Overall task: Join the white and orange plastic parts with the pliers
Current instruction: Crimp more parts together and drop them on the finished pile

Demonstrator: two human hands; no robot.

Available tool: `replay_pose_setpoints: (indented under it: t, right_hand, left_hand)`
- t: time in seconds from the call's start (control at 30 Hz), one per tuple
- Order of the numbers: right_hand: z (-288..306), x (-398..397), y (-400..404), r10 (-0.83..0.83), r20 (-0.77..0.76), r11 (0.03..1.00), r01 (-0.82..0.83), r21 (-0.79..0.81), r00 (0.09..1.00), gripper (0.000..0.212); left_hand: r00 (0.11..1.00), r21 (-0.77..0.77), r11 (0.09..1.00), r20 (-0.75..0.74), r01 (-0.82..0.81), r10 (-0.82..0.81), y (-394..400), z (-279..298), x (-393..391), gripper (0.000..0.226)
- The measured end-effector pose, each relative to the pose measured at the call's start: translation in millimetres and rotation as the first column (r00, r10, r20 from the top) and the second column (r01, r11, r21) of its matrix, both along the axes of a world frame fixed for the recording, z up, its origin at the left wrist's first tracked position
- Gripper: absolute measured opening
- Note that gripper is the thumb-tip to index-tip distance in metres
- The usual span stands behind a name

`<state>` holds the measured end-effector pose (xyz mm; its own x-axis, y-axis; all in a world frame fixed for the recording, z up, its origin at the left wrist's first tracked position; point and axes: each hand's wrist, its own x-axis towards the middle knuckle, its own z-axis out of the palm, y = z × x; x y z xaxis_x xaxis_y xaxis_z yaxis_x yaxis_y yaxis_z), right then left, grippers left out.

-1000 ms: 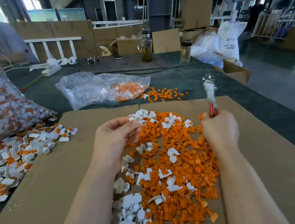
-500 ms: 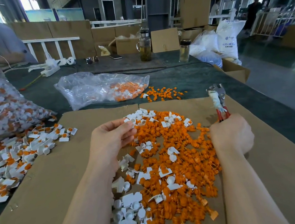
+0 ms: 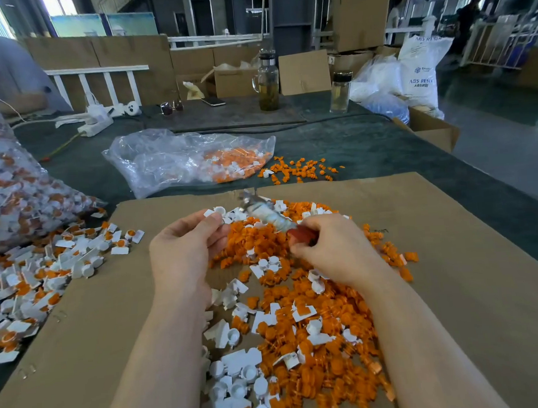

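The pliers (image 3: 267, 215) are smeared by motion blur, so their nose near the top edge of the pile cannot be read as open or closed; only the pale wrapped shank and a bit of red handle are clear. The rest of the handle is buried in the right hand (image 3: 332, 250), whose fingers are curled tight round it, the tool slanting up and left toward the left hand (image 3: 186, 250). That hand's thumb and forefinger pinch a small white plastic part (image 3: 214, 212), mostly covered by the fingertips; whether an orange piece sits in it cannot be told. Both hands hover over the heap of loose orange parts (image 3: 301, 298) and white parts (image 3: 239, 370) on the cardboard sheet (image 3: 460, 285). Joined pieces (image 3: 42, 279) lie scattered to the left, partly cut off by the frame edge.
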<state>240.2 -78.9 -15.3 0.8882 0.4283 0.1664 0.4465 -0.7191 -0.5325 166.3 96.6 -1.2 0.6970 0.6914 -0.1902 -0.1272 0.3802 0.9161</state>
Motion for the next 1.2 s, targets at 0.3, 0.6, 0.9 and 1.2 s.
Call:
replay_pose_setpoints:
  t: [0.3, 0.6, 0.9, 1.2]
  right_hand:
    - [-10.1, -3.8, 15.6, 0.055, 0.101, 0.968, -0.029, -0.249, 0.993, 0.028]
    - [-10.7, -1.1, 14.6, 0.044, 0.056, 0.955, -0.026, -0.296, 0.997, 0.025]
    - [-10.6, 1.2, 12.7, 0.034, -0.009, 0.951, -0.035, -0.307, 0.999, 0.026]
    - [-10.3, -0.5, 13.3, 0.035, -0.023, 0.964, -0.039, -0.264, 0.999, 0.023]
  left_hand:
    - [0.995, -0.049, 0.995, 0.039, -0.091, 0.093, 4.1, -0.5, 0.5, 0.012]
    - [0.999, -0.027, 0.999, 0.021, -0.044, 0.045, 2.9, -3.5, 1.8, 0.016]
    - [1.000, -0.015, 1.000, 0.006, 0.016, -0.016, -2.4, -4.0, 2.7, 0.013]
    - [1.000, -0.028, 0.999, 0.012, 0.019, -0.018, -2.5, -3.2, 2.9, 0.013]
